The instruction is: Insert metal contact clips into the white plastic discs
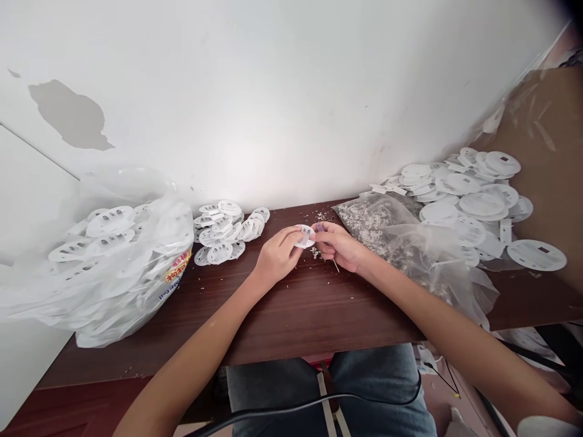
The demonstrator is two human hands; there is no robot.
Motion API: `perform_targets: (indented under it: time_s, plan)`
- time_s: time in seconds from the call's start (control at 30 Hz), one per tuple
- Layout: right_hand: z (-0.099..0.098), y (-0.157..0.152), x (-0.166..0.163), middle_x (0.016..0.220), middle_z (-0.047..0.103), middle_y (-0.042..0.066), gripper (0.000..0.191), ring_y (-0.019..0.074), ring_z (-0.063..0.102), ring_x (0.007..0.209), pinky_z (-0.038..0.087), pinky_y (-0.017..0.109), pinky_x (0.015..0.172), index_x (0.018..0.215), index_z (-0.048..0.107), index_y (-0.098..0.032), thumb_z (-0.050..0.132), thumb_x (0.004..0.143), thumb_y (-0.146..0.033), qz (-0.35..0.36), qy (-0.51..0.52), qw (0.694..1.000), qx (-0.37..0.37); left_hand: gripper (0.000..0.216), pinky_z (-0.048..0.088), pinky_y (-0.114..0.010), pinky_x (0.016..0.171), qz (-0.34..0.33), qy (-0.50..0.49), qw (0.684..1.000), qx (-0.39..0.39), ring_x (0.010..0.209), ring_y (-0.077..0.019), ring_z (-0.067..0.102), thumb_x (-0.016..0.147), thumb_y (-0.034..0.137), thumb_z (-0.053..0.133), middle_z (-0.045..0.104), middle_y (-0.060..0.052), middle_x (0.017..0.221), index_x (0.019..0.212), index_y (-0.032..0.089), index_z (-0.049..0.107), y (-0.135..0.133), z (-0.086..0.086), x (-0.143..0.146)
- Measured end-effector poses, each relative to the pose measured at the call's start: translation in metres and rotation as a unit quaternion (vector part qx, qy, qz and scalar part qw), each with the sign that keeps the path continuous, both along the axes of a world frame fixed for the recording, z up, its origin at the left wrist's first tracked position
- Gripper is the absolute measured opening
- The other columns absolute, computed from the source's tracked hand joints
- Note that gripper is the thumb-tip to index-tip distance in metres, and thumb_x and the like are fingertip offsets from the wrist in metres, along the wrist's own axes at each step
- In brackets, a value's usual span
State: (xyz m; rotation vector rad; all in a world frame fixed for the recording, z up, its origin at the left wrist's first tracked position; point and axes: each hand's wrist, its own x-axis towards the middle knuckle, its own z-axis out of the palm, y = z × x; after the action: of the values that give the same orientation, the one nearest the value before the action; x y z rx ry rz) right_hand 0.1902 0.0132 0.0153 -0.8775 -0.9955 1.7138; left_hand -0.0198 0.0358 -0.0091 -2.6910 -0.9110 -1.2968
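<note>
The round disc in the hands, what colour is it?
The disc is mostly white; the head view shows it.

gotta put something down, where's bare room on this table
Widest: the brown tabletop between left forearm and right forearm, bar a few white scraps. Smaller: between left forearm and the printed plastic bag. Crowded: far left under that bag, at the small disc pile, and right under the parts bag and disc heap.

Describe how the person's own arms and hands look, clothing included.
The left hand and right hand are ungloved, with no ring, watch or bracelet to be seen. The left forearm and right forearm are bare; a pale, rounded edge, probably a sleeve, shows near the right elbow.
</note>
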Motion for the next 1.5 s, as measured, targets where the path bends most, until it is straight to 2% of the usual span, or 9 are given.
perform_targets:
  time_s: [0.17, 0.27, 0.37, 0.47, 0.63, 0.77, 0.97, 1.07, 1.5]
  plan:
    - [-0.009, 0.006, 0.002, 0.089, 0.058, -0.004, 0.038, 0.0080, 0.041, 0.059, 0.029, 0.024, 0.050, 0.104, 0.059, -0.023, 0.082, 0.078, -0.038, -0.076, -0.115, 0.986, 0.097, 0.068, 0.056, -0.047, 0.116, 0.003, 0.020, 1.000, -0.003, 0.144, -0.0304, 0.060, 0.094, 0.031, 0.075, 0.054, -0.018, 0.161, 0.154, 0.023, 0.043, -0.005, 0.002, 0.004]
    - [-0.014, 0.010, 0.005, 0.101, 0.063, 0.001, 0.028, 0.0153, 0.057, 0.086, 0.046, 0.028, 0.072, 0.108, 0.062, -0.022, 0.073, 0.085, -0.033, -0.109, -0.234, 0.941, 0.218, 0.089, 0.050, -0.052, 0.120, 0.033, 0.034, 0.998, -0.042, 0.151, -0.0346, 0.052, 0.090, 0.043, 0.080, 0.044, -0.021, 0.167, 0.162, 0.022, 0.031, -0.007, 0.004, 0.007]
    - [-0.018, 0.011, 0.005, 0.100, 0.064, 0.001, 0.026, 0.0180, 0.059, 0.092, 0.049, 0.033, 0.085, 0.112, 0.065, -0.021, 0.068, 0.089, -0.034, -0.092, -0.288, 0.915, 0.266, 0.074, 0.050, -0.051, 0.119, 0.037, 0.056, 0.996, -0.064, 0.142, -0.0323, 0.060, 0.094, 0.040, 0.076, 0.061, -0.017, 0.152, 0.157, 0.023, 0.041, -0.009, 0.005, 0.008]
    - [-0.018, 0.012, 0.005, 0.100, 0.068, 0.002, 0.032, 0.0186, 0.061, 0.090, 0.049, 0.033, 0.084, 0.114, 0.068, -0.020, 0.070, 0.088, -0.037, -0.086, -0.291, 0.922, 0.239, 0.066, 0.051, -0.050, 0.115, 0.047, 0.072, 0.993, -0.083, 0.134, -0.0317, 0.064, 0.093, 0.041, 0.076, 0.066, -0.016, 0.144, 0.150, 0.021, 0.050, -0.008, 0.013, 0.007]
    - [-0.007, 0.012, 0.012, 0.090, 0.069, 0.002, 0.037, 0.0168, 0.059, 0.076, 0.048, 0.030, 0.071, 0.114, 0.071, -0.019, 0.067, 0.091, -0.049, -0.115, -0.281, 0.940, 0.158, 0.065, 0.050, -0.051, 0.111, 0.197, 0.070, 0.967, -0.147, 0.129, -0.0346, 0.064, 0.093, 0.055, 0.073, 0.068, -0.015, 0.142, 0.146, 0.021, 0.057, 0.013, 0.057, -0.018]
    - [0.003, 0.003, 0.010, 0.091, 0.072, 0.003, 0.022, 0.0178, 0.064, 0.080, 0.047, 0.030, 0.076, 0.108, 0.071, -0.020, 0.061, 0.097, -0.036, -0.162, -0.396, 0.869, 0.248, 0.065, 0.049, -0.051, 0.113, 0.319, 0.096, 0.916, -0.222, 0.132, -0.0380, 0.062, 0.093, 0.059, 0.067, 0.069, -0.019, 0.140, 0.139, 0.013, 0.064, 0.039, 0.081, -0.061]
    - [0.002, -0.030, -0.022, 0.100, 0.077, 0.005, 0.022, 0.0183, 0.069, 0.083, 0.041, 0.028, 0.071, 0.102, 0.068, -0.021, 0.048, 0.107, -0.030, 0.000, -0.578, 0.702, 0.416, 0.058, 0.033, -0.060, 0.126, 0.382, 0.141, 0.901, -0.148, 0.154, -0.0429, 0.039, 0.102, 0.052, 0.049, 0.060, -0.016, 0.154, 0.149, 0.019, 0.059, 0.045, 0.065, -0.098]
    - [-0.002, -0.041, -0.035, 0.100, 0.076, 0.005, 0.027, 0.0183, 0.069, 0.079, 0.039, 0.028, 0.066, 0.103, 0.067, -0.021, 0.045, 0.110, -0.034, 0.063, -0.614, 0.656, 0.435, 0.059, 0.023, -0.068, 0.129, 0.389, 0.153, 0.891, -0.176, 0.163, -0.0447, 0.020, 0.105, 0.053, 0.039, 0.044, -0.009, 0.170, 0.156, 0.026, 0.054, 0.044, 0.056, -0.101]
    - [-0.002, -0.045, -0.036, 0.107, 0.078, 0.007, 0.030, 0.0215, 0.074, 0.089, 0.046, 0.030, 0.070, 0.108, 0.067, -0.019, 0.044, 0.111, -0.038, 0.122, -0.612, 0.653, 0.428, 0.073, 0.009, -0.078, 0.127, 0.405, 0.223, 0.863, -0.202, 0.167, -0.0472, 0.005, 0.107, 0.061, 0.022, 0.025, -0.012, 0.179, 0.165, 0.022, 0.043, 0.045, 0.048, -0.089]
